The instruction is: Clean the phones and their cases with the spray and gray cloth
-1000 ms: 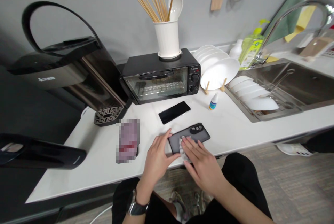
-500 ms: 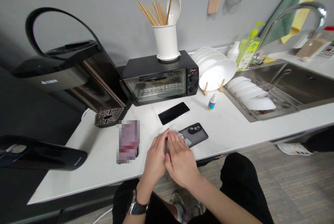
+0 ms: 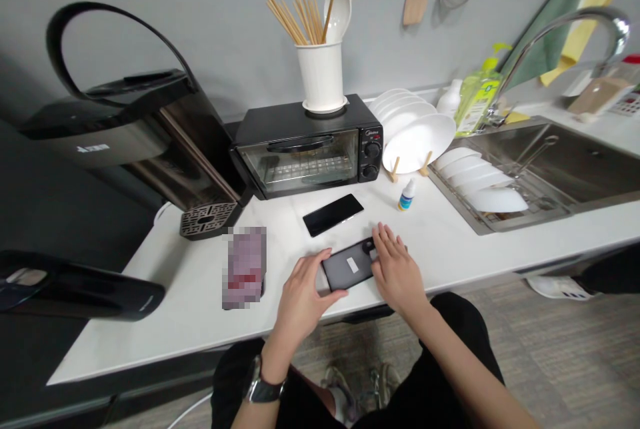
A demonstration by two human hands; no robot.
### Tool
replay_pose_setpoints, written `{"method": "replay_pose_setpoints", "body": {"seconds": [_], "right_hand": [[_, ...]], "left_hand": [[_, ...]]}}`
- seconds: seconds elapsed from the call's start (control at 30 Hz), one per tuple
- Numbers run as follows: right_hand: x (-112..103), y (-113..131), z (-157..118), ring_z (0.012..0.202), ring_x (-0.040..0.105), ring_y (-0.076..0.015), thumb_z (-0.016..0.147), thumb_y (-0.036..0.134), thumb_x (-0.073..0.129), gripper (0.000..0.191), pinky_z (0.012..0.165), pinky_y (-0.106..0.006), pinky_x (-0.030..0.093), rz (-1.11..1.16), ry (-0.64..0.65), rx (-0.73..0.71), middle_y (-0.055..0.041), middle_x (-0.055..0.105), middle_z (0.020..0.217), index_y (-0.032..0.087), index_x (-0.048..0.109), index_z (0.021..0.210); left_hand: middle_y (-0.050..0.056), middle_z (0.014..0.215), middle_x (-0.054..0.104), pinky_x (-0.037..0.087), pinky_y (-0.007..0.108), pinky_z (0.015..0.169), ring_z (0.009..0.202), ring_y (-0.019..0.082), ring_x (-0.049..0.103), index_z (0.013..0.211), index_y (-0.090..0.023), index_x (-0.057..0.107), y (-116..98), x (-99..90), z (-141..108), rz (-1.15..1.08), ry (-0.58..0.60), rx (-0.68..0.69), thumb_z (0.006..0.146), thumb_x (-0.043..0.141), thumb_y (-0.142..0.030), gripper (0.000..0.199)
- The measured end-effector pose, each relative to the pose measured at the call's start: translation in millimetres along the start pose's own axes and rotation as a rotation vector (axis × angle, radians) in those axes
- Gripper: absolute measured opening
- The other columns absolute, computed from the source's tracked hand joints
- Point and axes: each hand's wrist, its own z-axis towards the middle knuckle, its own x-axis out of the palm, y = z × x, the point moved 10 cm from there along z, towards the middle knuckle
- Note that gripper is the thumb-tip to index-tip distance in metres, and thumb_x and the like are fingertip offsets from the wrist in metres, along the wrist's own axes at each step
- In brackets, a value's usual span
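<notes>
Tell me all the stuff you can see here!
Dark grey phone, back up: one, counter front, between both hands.
Black phone, screen up: one, before the oven.
Black toaster oven: one, by the wall.
White utensil pot: one, on the oven.
White plates in wooden rack: several, right of the oven.
Small white dropper bottle: one, near the plates.
Steel sink: one, right.
Left hand: holds the grey phone's left end.
Right hand: fingers rest on its right end.

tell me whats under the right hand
The right hand lies over the camera end of a dark phone on the counter; that end is hidden.
</notes>
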Motion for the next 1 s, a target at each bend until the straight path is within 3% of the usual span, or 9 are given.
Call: {"method": "replay_pose_setpoints", "body": {"seconds": [0.17, 0.27, 0.37, 0.5, 0.6, 0.7, 0.77, 0.83, 1.0], "right_hand": [[29, 90, 10, 0.150, 0.044, -0.0344, 0.087, 0.011, 0.048, 0.067, 0.123, -0.054, 0.039, 0.156, 0.095, -0.072, -0.0270, 0.048, 0.157, -0.004, 0.044, 0.152], [25, 114, 0, 0.154, 0.037, -0.0319, 0.086, 0.012, 0.047, 0.070, 0.123, -0.051, 0.039, 0.248, 0.106, -0.124, -0.0243, 0.040, 0.163, -0.003, 0.041, 0.155], [11, 97, -16, 0.160, 0.022, -0.0307, 0.089, 0.011, 0.045, 0.071, 0.127, -0.057, 0.030, 0.220, 0.051, -0.150, -0.0178, 0.028, 0.170, 0.004, 0.037, 0.159], [6, 60, -28, 0.158, 0.028, -0.0339, 0.104, 0.029, 0.048, 0.061, 0.125, -0.061, 0.030, 0.069, 0.008, -0.062, -0.0206, 0.031, 0.168, 0.005, 0.038, 0.159], [13, 74, -25, 0.155, 0.035, -0.0332, 0.104, 0.036, 0.052, 0.060, 0.126, -0.057, 0.032, 0.108, 0.063, -0.108, -0.0210, 0.039, 0.165, 0.006, 0.045, 0.155], [16, 104, -25, 0.151, 0.042, -0.0270, 0.104, 0.033, 0.052, 0.056, 0.127, -0.048, 0.034, 0.230, 0.151, -0.235, -0.0173, 0.047, 0.161, 0.007, 0.049, 0.153], [12, 110, -30, 0.149, 0.046, -0.0233, 0.103, 0.031, 0.052, 0.054, 0.126, -0.044, 0.035, 0.277, 0.191, -0.305, -0.0134, 0.051, 0.159, 0.010, 0.048, 0.153], [5, 97, -37, 0.148, 0.048, -0.0218, 0.104, 0.027, 0.051, 0.053, 0.125, -0.045, 0.036, 0.266, 0.194, -0.324, -0.0102, 0.053, 0.158, 0.014, 0.047, 0.155], [-15, 26, -43, 0.148, 0.048, -0.0263, 0.105, 0.027, 0.050, 0.050, 0.122, -0.054, 0.039, 0.077, 0.120, -0.202, -0.0094, 0.051, 0.159, 0.020, 0.048, 0.155]], "left_hand": [[0.009, 0.141, 0.065, 0.052, 0.047, 0.108, 0.127, 0.027, 0.062, 0.152, -0.028, 0.045, 2, -1.0, -3, -0.012, -0.001, 0.044, 0.092, 0.063, -0.011, 0.065], [0.009, 0.151, 0.058, 0.049, 0.045, 0.113, 0.134, 0.025, 0.058, 0.157, -0.028, 0.038, 2, -2.3, -5, -0.031, -0.003, 0.048, 0.091, 0.054, -0.004, 0.073], [0.009, 0.145, 0.061, 0.049, 0.046, 0.112, 0.132, 0.027, 0.060, 0.160, -0.029, 0.031, 7, -1.0, -4, -0.039, 0.005, -0.036, 0.082, 0.066, -0.004, 0.089], [0.005, 0.137, 0.066, 0.050, 0.048, 0.111, 0.127, 0.028, 0.062, 0.161, -0.034, 0.028, 9, 2.4, -2, -0.042, 0.023, -0.094, 0.082, 0.078, -0.015, 0.096], [0.006, 0.138, 0.065, 0.050, 0.046, 0.110, 0.127, 0.028, 0.062, 0.162, -0.033, 0.027, 9, 2.8, -3, -0.048, 0.025, -0.062, 0.082, 0.076, -0.012, 0.096], [0.008, 0.138, 0.064, 0.051, 0.043, 0.109, 0.125, 0.026, 0.063, 0.162, -0.032, 0.027, 11, 3.0, -5, -0.058, 0.032, -0.037, 0.082, 0.068, -0.004, 0.094], [0.007, 0.137, 0.064, 0.052, 0.042, 0.107, 0.123, 0.025, 0.064, 0.161, -0.033, 0.029, 13, 2.5, -5, -0.061, 0.030, -0.060, 0.081, 0.067, -0.003, 0.093], [0.005, 0.136, 0.065, 0.052, 0.042, 0.107, 0.123, 0.025, 0.064, 0.161, -0.034, 0.030, 13, 2.0, -5, -0.054, 0.026, -0.080, 0.081, 0.072, -0.007, 0.094], [0.004, 0.137, 0.066, 0.050, 0.048, 0.110, 0.127, 0.029, 0.061, 0.160, -0.035, 0.030, 5, 1.9, -2, -0.021, 0.026, -0.071, 0.078, 0.089, -0.026, 0.101]]}}
